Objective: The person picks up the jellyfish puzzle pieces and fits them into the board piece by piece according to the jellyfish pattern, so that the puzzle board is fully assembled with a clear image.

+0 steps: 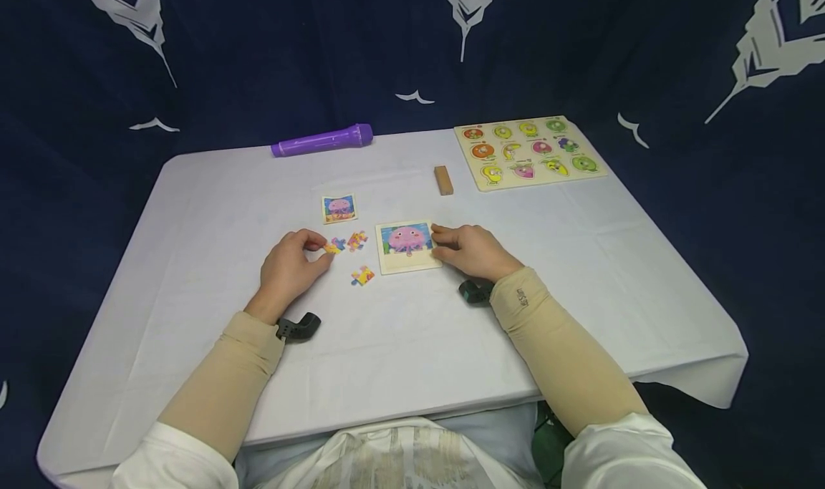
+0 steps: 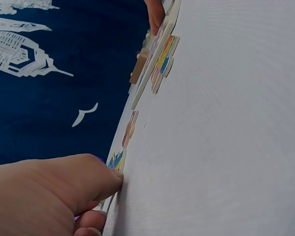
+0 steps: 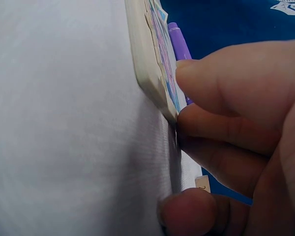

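Between the thumb and fingers of my left hand [image 1: 288, 268] is a small blue-and-yellow jigsaw piece [image 1: 334, 245], pinched close to the tabletop. Two other loose pieces lie to its right: a pink-and-yellow one [image 1: 357, 240] and, nearer me, a yellow-and-red one [image 1: 363, 276]. My right hand [image 1: 475, 251] grips the right edge of a wooden puzzle board [image 1: 412, 263]. The board's upper part shows a pink jellyfish picture, and its lower strip is bare. In the right wrist view, the thumb lies over the board [image 3: 142, 64] and the fingers are at its edge.
A small jellyfish picture card [image 1: 339, 208] lies behind the loose pieces. Farther back are a purple tube [image 1: 322, 142], a brown wooden block [image 1: 443, 180] and a fruit puzzle board [image 1: 531, 152]. Everything rests on a white-covered table [image 1: 387, 353].
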The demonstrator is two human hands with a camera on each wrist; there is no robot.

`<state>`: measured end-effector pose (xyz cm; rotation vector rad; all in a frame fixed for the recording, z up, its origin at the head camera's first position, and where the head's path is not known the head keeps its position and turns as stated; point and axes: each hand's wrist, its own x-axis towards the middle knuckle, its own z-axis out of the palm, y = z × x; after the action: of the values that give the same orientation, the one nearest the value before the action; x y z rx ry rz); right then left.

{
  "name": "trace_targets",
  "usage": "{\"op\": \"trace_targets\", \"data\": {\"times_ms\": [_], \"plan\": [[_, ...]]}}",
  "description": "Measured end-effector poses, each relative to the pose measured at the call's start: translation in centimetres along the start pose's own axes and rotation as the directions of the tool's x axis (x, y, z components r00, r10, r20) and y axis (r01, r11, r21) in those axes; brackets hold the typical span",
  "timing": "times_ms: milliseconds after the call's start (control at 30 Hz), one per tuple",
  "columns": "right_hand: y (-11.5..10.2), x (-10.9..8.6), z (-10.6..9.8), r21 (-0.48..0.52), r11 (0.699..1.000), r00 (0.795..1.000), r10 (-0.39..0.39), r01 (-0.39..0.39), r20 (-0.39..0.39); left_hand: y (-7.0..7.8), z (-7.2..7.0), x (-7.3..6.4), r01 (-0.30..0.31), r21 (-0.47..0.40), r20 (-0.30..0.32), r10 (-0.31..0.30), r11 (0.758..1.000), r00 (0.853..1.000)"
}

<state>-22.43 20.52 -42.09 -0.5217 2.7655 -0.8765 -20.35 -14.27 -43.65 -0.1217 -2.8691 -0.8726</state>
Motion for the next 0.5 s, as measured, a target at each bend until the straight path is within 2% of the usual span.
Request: {"op": "trace_targets", "data": {"times_ms": [233,500], "plan": [[-0.01,0.07,-0.03,-0.009,1.000,1.000,0.009,-0.009,0.003,-0.09,0.11,0.20,0.007,-0.024,-0.029,-0.007,1.000,1.000],[-0.05,0.09,-0.01,-0.008,1.000,1.000,0.014,-0.014,0.005,-0.26,0.09,0.29,0.001,-0.014,0.002,-0.001,1.000,1.000]]}}
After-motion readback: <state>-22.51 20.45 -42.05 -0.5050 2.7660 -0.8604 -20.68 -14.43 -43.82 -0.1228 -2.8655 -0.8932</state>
